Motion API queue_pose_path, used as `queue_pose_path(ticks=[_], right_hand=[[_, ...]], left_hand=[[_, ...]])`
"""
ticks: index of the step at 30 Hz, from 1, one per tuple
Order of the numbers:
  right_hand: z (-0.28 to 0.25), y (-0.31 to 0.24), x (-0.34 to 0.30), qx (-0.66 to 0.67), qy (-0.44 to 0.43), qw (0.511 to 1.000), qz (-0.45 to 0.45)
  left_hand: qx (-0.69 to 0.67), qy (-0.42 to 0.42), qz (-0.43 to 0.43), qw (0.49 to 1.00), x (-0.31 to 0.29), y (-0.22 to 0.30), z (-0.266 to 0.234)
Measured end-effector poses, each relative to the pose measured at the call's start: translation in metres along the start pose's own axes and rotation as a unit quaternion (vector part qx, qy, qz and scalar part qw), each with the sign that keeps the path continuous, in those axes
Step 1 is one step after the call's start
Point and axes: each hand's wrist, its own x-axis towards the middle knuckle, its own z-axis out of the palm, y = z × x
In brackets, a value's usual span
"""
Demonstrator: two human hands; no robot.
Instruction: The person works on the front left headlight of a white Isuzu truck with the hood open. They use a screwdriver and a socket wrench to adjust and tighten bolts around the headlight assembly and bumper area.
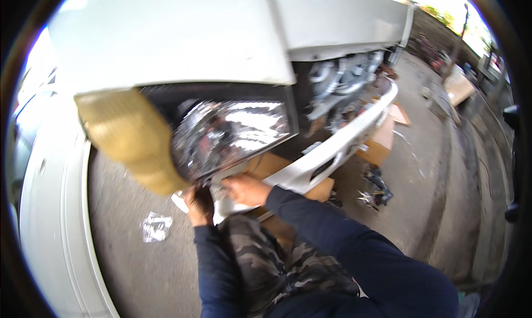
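Observation:
A clear headlight (233, 132) sits in the front corner of a white vehicle (177, 35). Left of it, a yellowish curved panel (124, 135) wraps the corner. Just under the headlight's lower corner, my left hand (199, 203) is closed, its fingertips partly hidden. My right hand (246, 189) is closed close beside it, fingers pointing to the left hand. What either hand grips is too blurred to make out. A white bumper (338, 149) hangs away from the body, running from below my hands to the far right.
Cardboard boxes (378, 143) stand under and beside the bumper. Dark tools (377, 190) lie on the concrete floor at right. A clear plastic bag (156, 227) lies on the floor at left, near a white vehicle door (58, 207). Metal parts (341, 77) show behind the bumper.

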Motion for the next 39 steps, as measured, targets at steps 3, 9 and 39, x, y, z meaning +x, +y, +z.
queue_pose_path(ticks=[3,9,39], right_hand=[[-0.021,-0.007,-0.003,-0.001,0.102,0.994,0.046],[-0.003,-0.02,-0.001,0.046,0.216,0.973,0.074],[-0.015,-0.02,-0.025,-0.02,-0.036,0.994,0.096]], left_hand=[[-0.029,-0.027,0.063,0.997,0.004,-0.004,0.014],[0.015,0.014,0.079,0.997,-0.001,0.001,0.039],[0.307,0.206,-0.037,0.928,-0.058,0.084,0.078]])
